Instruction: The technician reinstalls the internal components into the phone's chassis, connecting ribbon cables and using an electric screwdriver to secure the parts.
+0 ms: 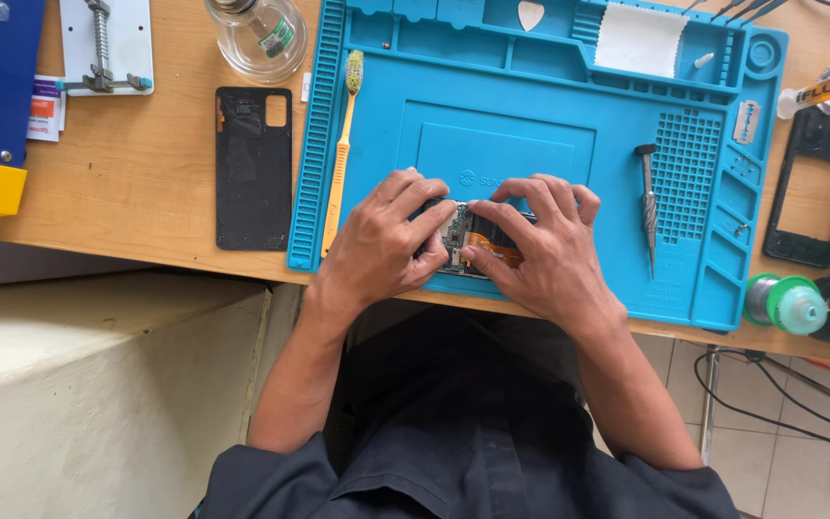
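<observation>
An opened phone point(463, 240) with its circuit board and an orange flex strip showing lies on the blue repair mat point(530, 115) near the front edge. My left hand point(386, 240) grips its left end, fingers curled over the top. My right hand point(540, 245) covers its right part, with thumb and fingertips pressing on the board near the middle. Most of the phone is hidden under both hands.
On the mat lie a yellow toothbrush point(343, 144), a screwdriver point(648, 197), a white cloth point(639, 40) and a pick point(530, 13). The wooden desk holds a black back cover point(254, 168), a black frame point(814, 187), a glass bottle point(259, 37), a board holder point(105, 46) and a green-capped bottle point(788, 303).
</observation>
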